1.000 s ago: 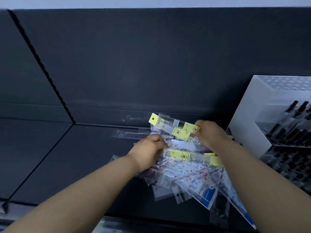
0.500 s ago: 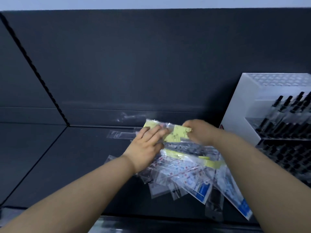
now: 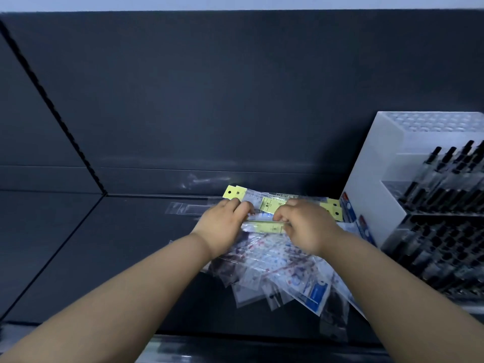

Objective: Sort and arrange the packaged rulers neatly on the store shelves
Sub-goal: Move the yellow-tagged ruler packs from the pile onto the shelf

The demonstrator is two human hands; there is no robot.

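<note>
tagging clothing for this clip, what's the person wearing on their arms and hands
Nothing that shows. The left hand and right hand are bare: no gloves, and no ring, watch or band visible on the fingers or wrists. The left forearm and right forearm are also uncovered, with no sleeve edge anywhere in frame.

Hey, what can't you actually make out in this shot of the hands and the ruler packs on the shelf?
Head view only:
Print on the yellow-labelled clear plastic ruler packs: too small, blurred.
How many packs the left hand and right hand grip: fingers and overlaps hide it.
White plastic pen rack: cut off by the right edge.
Loose heap of clear patterned packets: partly under the forearms, count unclear.
</note>
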